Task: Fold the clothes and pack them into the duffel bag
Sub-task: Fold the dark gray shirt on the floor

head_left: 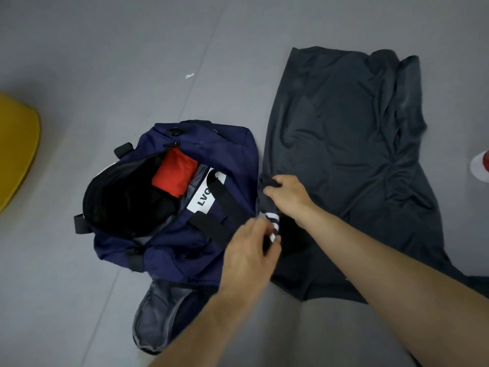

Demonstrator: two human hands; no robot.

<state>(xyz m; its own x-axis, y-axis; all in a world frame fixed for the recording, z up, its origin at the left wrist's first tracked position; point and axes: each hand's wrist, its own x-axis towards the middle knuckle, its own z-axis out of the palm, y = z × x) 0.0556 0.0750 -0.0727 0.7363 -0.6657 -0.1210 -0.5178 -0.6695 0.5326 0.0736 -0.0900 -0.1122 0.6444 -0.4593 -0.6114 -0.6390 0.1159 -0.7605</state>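
Right hand (pixel 287 198): fingers curled over, gripping a bunched fold at the left edge of the dark grey garment (pixel 344 144); the forearm crosses the garment's lower part. Left hand (pixel 248 252): fingers and thumb closed in a pinch on the striped trim (pixel 274 223), a dark-and-white banded section at the same edge of the garment; this hand is slightly blurred, so exact finger placement cannot be resolved. The 2 hands are close together, the right just above the left in the head view.

Garment position: spread on the grey floor (pixel 105 62), to the right of the duffel bag (pixel 232 160) and just beside it; the upper right portion is wrinkled and partly folded over itself; the surface is otherwise mostly flat.

Bag position: navy body, lying on the floor with its main opening unzipped and facing up; 1 red folded item (pixel 174 173) lies inside against the far end of the opening; the rest of the interior is dark. A white label (pixel 206 193) with black lettering shows on the near side panel; 2 black straps (pixel 227 205) cross it.

A denim item (pixel 158 321) lies at the bag's near end, touching it. A yellow object (pixel 16 149) sits at the left frame edge; a red-and-white object (pixel 480 168) at the right edge.
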